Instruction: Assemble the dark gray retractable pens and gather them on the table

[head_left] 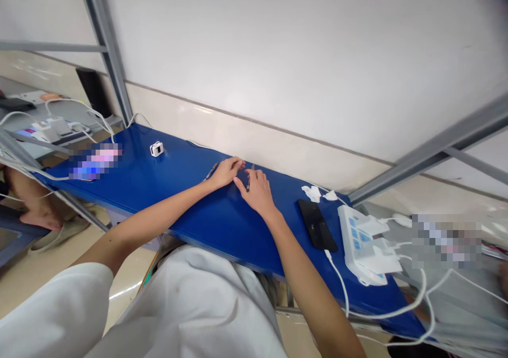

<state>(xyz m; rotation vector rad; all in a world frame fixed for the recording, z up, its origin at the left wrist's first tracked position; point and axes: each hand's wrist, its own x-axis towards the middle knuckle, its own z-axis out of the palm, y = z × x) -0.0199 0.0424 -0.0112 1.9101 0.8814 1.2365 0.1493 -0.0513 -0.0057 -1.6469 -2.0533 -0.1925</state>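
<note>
My left hand (227, 172) rests on the blue desk (159, 189), its fingers loosely bent and apart, with nothing visible in them. Just beside its wrist lies a dark, slim pen-like thing (210, 172). Close by on the right, my right hand (259, 191) is low over the desk with the thumb spread away from the fingers. Partly hidden under those fingers is another thin dark pen-like thing (248, 186); it shows between thumb and index finger, and its far end pokes out beyond the fingertips. Whether the fingers touch it is unclear.
A small white device (156, 148) stands at the back left, near a blurred phone (96, 162). To the right are crumpled tissues (312, 193), a black phone (316, 223) on a cable, and a white power strip (359, 247) with chargers. Metal posts (113, 77) flank the desk.
</note>
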